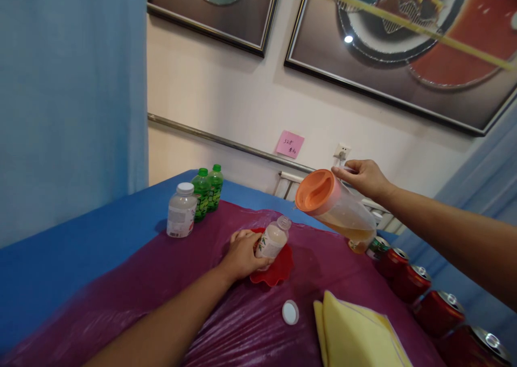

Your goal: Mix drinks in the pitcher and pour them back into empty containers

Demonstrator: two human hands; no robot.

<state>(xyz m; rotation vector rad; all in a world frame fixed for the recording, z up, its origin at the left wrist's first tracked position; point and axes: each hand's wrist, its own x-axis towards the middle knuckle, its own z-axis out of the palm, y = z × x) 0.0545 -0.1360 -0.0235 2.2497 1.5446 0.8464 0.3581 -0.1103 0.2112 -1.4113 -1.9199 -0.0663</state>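
Note:
My left hand (242, 256) is wrapped round a small uncapped bottle (273, 241) with a leaf print, which leans to the right over a red scalloped dish (277, 270). Held up on the right by my right hand (363, 177), a clear pitcher (347, 219) with an orange lid (317, 191) is tilted toward the bottle. Yellowish liquid lies inside the pitcher. Its lid is a little apart from the bottle's open mouth, and no stream can be made out between them. A white cap (290, 312) lies on the purple plastic sheet (234, 324).
A white-capped bottle (181, 211) and two green bottles (209, 190) stand at the back left. A folded yellow cloth (357, 332) lies at the front right, beside a row of several cans (410, 282). A metal rail (230, 142) runs along the wall.

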